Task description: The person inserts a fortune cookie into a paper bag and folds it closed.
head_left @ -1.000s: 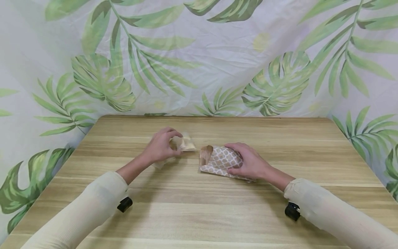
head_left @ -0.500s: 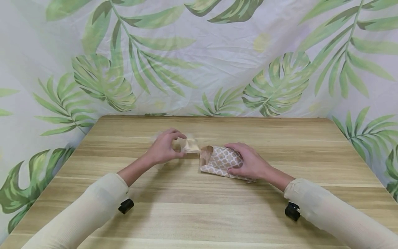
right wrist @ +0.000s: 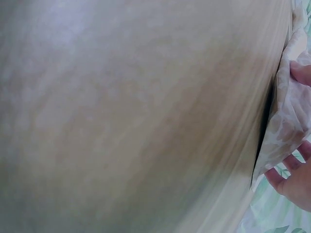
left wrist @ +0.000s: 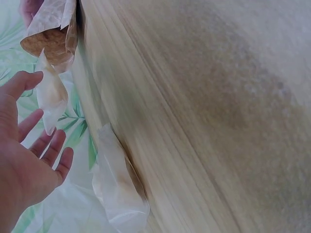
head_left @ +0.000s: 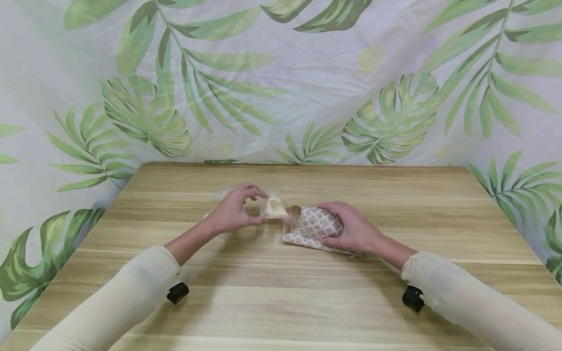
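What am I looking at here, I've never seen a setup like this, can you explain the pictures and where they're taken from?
There is no machine here, only a person working bare-handed. The wide picture comes from a head camera looking forward and down. The two slanted ones come from wrist cameras, likely the black devices at the wrists.

The left hand pinches a clear packet with something pale inside; I can't tell what. It is at the open mouth of a patterned paper bag. The right hand holds that bag on the wood-grain table. At least one more clear packet lies near the left hand, best seen in the left wrist picture.
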A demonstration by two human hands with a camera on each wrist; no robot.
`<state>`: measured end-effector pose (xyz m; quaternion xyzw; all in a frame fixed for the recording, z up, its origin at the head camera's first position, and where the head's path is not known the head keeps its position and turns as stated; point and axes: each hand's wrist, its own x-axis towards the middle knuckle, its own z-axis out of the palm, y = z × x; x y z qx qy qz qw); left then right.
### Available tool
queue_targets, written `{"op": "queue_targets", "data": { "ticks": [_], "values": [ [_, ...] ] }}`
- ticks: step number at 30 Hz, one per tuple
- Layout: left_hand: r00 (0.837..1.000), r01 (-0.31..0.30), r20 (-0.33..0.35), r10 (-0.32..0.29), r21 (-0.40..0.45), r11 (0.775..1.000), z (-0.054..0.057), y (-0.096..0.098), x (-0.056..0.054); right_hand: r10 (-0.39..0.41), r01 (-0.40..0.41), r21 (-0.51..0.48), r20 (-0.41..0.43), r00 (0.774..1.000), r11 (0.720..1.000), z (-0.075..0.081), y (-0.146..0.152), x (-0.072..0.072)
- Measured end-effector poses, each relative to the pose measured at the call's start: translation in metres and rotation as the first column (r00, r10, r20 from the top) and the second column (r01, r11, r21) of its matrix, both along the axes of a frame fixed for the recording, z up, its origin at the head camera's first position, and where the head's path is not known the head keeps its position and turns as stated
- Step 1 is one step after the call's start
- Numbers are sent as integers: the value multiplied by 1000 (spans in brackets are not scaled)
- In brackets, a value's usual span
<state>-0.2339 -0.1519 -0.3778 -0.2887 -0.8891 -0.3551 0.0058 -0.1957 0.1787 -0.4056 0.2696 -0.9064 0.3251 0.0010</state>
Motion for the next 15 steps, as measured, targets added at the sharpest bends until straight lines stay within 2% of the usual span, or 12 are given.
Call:
{"op": "queue_targets", "data": {
  "ticks": [15],
  "values": [
    [999, 31, 21, -32, 33, 999, -1, 7, 7, 0, 0, -2, 0, 1000, 1000, -1, 1, 0]
  ]
}}
